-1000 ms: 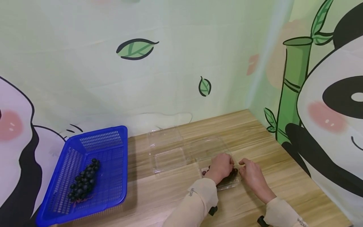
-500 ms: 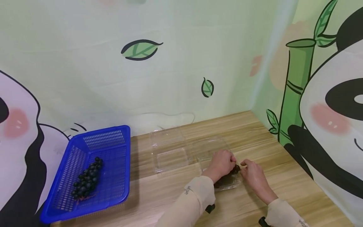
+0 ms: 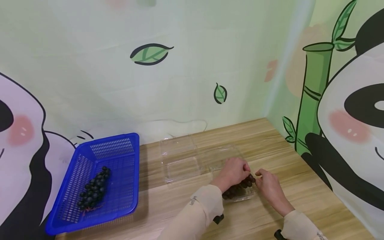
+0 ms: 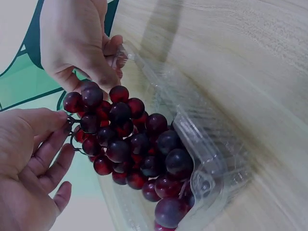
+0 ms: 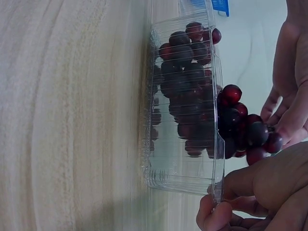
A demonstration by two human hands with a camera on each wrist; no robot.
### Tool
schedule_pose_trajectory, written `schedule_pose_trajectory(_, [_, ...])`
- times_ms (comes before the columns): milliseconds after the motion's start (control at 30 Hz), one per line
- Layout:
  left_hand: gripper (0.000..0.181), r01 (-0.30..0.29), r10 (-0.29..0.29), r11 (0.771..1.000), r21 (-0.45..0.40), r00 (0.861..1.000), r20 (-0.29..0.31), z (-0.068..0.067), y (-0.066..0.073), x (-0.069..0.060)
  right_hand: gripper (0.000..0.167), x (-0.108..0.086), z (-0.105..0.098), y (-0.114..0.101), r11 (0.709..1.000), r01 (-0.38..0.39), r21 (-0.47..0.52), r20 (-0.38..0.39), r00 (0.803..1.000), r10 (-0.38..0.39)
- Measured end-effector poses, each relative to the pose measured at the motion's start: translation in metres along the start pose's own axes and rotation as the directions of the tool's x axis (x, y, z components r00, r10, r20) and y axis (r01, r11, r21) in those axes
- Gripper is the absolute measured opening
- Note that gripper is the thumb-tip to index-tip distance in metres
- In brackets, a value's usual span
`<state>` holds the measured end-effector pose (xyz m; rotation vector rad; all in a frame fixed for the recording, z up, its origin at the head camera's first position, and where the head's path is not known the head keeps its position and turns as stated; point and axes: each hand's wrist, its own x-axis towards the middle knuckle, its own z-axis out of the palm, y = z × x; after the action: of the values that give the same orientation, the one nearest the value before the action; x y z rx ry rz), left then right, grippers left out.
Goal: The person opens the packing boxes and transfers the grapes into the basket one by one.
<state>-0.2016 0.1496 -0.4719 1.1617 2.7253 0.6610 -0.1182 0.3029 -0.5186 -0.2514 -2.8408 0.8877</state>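
Note:
A bunch of dark red grapes [image 4: 139,144] leans out of a clear plastic clamshell box [image 5: 185,180], its lower part inside and its stem end raised above the rim. My left hand [image 3: 233,171] pinches the stem with thumb and forefinger, as the left wrist view shows. At the box's right corner, my right hand [image 3: 270,188] pinches the rim between thumb and fingers. The box's transparent lid [image 3: 222,154] lies folded back behind it. In the head view, my left hand covers part of the box and grapes.
A second clear clamshell box [image 3: 180,163] lies unfolded just left of the first. Farther left stands a blue plastic basket [image 3: 136,180], with a bunch of black grapes [image 3: 94,190] inside. The wooden table [image 3: 249,133] meets a printed wall cloth at the back and right.
My left hand has risen slightly and drawn left, lifting the stem end of the red grapes, so more of the bunch shows. My right hand stays at the box's edge.

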Motion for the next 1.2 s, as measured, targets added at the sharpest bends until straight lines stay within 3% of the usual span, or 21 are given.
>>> schedule_pose_trajectory(267, [0.008,-0.005,0.005,0.999,-0.050,1.000,0.009,-0.011,-0.001,-0.003,0.017,0.000,0.000,0.000,1.000,0.006,-0.006,-0.015,1.000,-0.006])
schedule_pose_trajectory(600, [0.008,-0.057,0.056,0.998,-0.035,0.998,-0.026,-0.026,-0.005,-0.006,0.021,0.001,-0.001,0.000,1.000,0.005,-0.004,-0.002,1.000,-0.005])
schedule_pose_trajectory(900, [0.005,-0.025,0.022,0.998,-0.051,0.998,-0.055,-0.038,-0.004,-0.008,0.024,0.001,-0.001,0.001,1.000,0.004,0.006,0.003,1.000,-0.004])
schedule_pose_trajectory(1200, [0.006,-0.056,0.050,0.996,-0.069,0.995,-0.087,-0.048,-0.003,-0.010,0.022,0.002,-0.001,0.001,1.000,0.002,0.004,0.007,1.000,-0.002])
